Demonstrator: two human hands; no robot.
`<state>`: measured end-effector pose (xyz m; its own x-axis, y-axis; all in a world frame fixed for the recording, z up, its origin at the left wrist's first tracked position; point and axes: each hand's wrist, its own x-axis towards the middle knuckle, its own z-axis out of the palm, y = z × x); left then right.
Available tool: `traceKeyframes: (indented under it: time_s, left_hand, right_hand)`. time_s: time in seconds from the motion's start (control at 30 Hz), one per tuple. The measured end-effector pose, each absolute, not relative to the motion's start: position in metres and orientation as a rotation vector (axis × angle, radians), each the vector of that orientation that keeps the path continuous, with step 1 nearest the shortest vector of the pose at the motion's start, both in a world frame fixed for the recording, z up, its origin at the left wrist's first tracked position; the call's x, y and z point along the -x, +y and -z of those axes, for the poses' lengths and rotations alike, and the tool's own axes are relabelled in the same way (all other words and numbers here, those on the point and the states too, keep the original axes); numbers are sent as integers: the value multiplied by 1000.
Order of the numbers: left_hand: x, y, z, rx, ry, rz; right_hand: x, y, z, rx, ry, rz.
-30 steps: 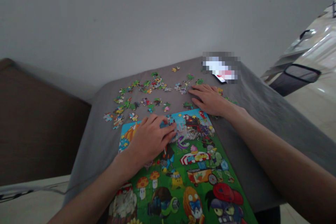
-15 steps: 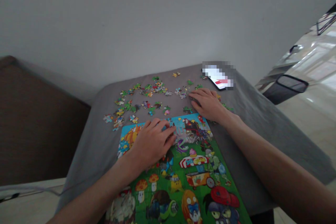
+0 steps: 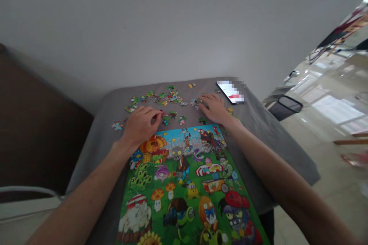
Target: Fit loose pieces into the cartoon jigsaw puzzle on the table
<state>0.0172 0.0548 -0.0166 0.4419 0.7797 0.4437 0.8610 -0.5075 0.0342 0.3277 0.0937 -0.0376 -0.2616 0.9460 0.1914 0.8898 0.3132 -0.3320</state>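
On grey cloth (image 3: 271, 134) lies a green, blue-topped cartoon puzzle (image 3: 184, 187).

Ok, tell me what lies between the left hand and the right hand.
In the head view, several loose puzzle pieces lie there on the gray cloth.

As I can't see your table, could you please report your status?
Left hand at puzzle pieces, grip unclear; right hand palm-down by others. Cartoon picture flat, nearer the person. Phone beyond right hand, not blocking picture.
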Motion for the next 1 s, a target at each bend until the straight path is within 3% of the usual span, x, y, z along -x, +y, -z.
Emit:
traceKeyframes:
  time_s: [0.33, 0.7, 0.87, 1.0]
  left_hand:
    - [-22, 49, 8, 2599, -1274, 711]
    - [-65, 3, 21, 3079, -838, 564]
    - [-75, -6, 29, 3089, -813, 501]
    - [-77, -6, 31, 3092, -850, 505]
  right_hand:
    - [-308, 125, 14, 1622, -2164, -409]
    - [-358, 37, 1, 1225, -2109, -1207]
    - [-359, 24, 15, 1195, -2139, -1243]
    - [-359, 24, 18, 1176, -2197, -1058]
